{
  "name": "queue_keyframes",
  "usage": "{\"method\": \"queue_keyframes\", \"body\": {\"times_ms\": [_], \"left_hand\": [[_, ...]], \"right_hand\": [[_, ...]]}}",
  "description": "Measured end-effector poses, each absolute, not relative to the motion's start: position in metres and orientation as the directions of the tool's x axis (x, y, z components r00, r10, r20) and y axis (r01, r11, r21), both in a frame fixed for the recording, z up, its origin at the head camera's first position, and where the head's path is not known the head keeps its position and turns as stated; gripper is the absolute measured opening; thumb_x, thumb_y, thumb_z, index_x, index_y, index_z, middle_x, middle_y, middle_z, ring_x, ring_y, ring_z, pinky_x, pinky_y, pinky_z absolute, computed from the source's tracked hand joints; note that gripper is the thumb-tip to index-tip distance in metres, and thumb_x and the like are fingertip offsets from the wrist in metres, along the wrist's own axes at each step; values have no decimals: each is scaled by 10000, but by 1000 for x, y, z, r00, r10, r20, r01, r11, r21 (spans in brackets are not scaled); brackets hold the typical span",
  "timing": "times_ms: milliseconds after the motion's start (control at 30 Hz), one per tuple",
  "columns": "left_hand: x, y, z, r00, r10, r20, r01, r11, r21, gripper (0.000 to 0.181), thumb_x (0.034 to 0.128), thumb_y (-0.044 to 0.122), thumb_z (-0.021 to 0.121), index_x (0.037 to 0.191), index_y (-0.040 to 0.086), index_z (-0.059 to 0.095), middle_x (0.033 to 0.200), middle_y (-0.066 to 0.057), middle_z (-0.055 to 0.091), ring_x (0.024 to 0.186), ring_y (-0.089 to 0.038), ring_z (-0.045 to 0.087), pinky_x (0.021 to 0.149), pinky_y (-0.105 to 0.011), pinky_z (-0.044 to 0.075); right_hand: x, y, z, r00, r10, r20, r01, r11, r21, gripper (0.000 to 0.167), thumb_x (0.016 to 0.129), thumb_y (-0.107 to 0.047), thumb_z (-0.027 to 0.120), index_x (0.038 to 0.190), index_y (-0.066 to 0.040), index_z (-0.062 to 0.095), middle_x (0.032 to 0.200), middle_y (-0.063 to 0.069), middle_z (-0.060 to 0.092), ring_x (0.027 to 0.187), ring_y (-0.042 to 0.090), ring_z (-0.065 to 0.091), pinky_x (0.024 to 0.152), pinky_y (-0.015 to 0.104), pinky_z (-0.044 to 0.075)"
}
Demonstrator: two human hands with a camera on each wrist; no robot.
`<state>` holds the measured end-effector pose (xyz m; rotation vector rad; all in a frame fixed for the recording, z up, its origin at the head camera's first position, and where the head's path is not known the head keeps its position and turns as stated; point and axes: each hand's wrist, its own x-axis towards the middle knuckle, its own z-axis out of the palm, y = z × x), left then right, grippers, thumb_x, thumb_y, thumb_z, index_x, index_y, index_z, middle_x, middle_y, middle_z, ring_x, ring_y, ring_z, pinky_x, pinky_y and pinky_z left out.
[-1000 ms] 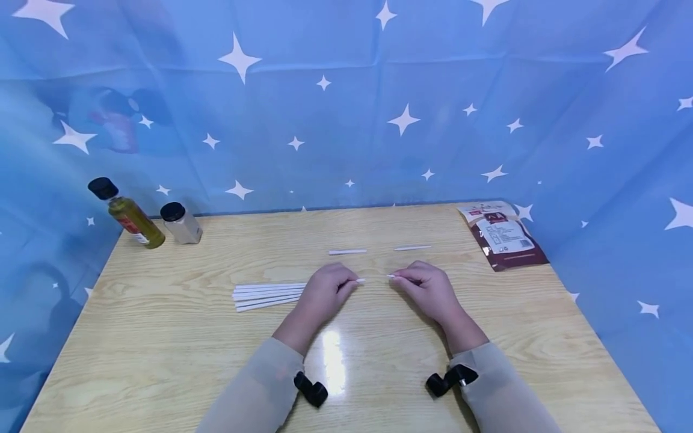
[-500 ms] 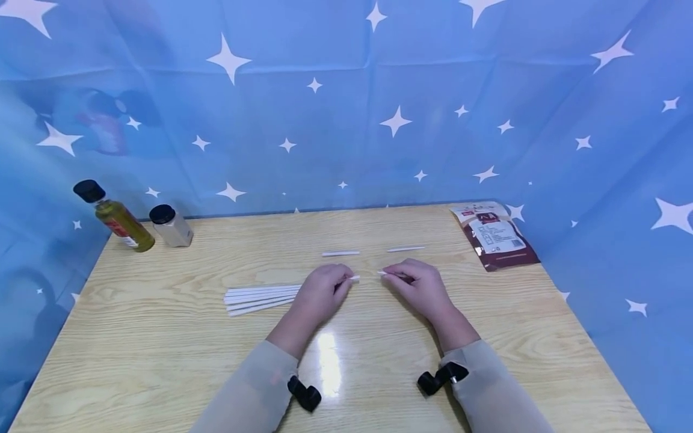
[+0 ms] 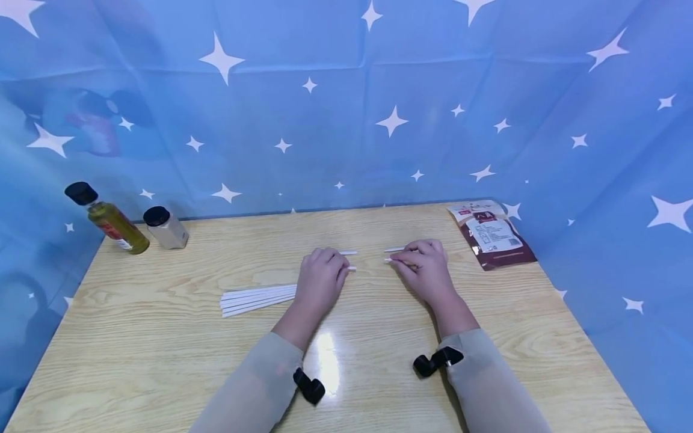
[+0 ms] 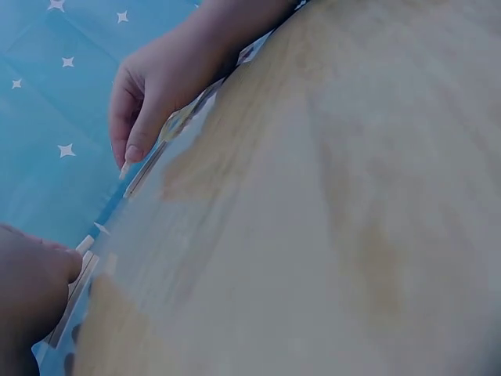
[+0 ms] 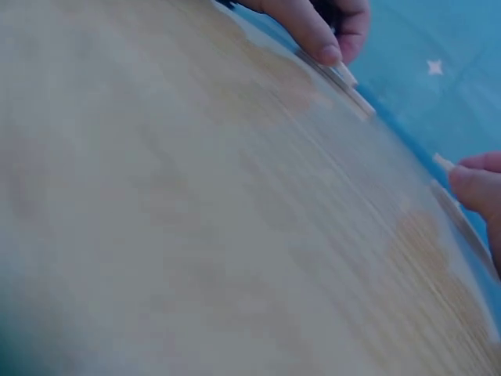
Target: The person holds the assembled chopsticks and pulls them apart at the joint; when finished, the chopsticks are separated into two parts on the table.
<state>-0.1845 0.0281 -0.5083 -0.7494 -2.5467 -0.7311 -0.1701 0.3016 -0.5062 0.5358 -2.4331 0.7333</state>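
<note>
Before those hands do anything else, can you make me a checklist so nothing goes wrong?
1. Left hand pinching a white stick: ok.
2. Right hand pinching its own short stick: ok.
3. Held sticks' visible tips apart: ok, there's a gap.
4. Held sticks touching the table: cannot tell.
5. White stick bundle lined up neatly: not ok, its visible end is fanned out.
6. Black-capped bottle, black-lidded jar and pouch clear of both hands: ok.

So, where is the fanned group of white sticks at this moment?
In the head view, the group of white sticks lies on the table, just left of the person's left hand and nearer the person than the jar.
</note>
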Motion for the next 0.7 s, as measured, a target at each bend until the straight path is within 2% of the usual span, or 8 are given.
{"method": "queue_keyframes", "body": {"times_ms": [167, 433, 700], "left_hand": [[-190, 34, -510, -806, 361, 469, 552, 746, 373, 57, 991, 202, 771, 989, 147, 787, 1065, -9, 699, 998, -249, 634, 863, -457, 508], [-199, 43, -513, -814, 327, 480, 516, 786, 339, 45, 987, 188, 764, 989, 155, 794, 1017, -2, 696, 948, -238, 628, 831, -432, 498], [-202, 48, -511, -835, 310, 455, 487, 801, 348, 43, 972, 199, 782, 995, 169, 802, 1013, 4, 695, 956, -239, 618, 838, -428, 491]], "right_hand": [[-176, 307, -509, -796, -211, 567, -480, 791, -379, 140, 866, -115, 904, 997, -149, 868, 1023, 112, 702, 1013, 380, 510, 855, 558, 329], [-185, 311, -510, -822, -233, 520, -470, 793, -388, 127, 904, -138, 875, 1025, -178, 871, 1024, 79, 667, 1027, 356, 483, 884, 550, 318], [-187, 314, -509, -821, -256, 510, -480, 794, -374, 126, 901, -130, 873, 1019, -174, 875, 1040, 80, 673, 1055, 362, 497, 900, 561, 333]]}}
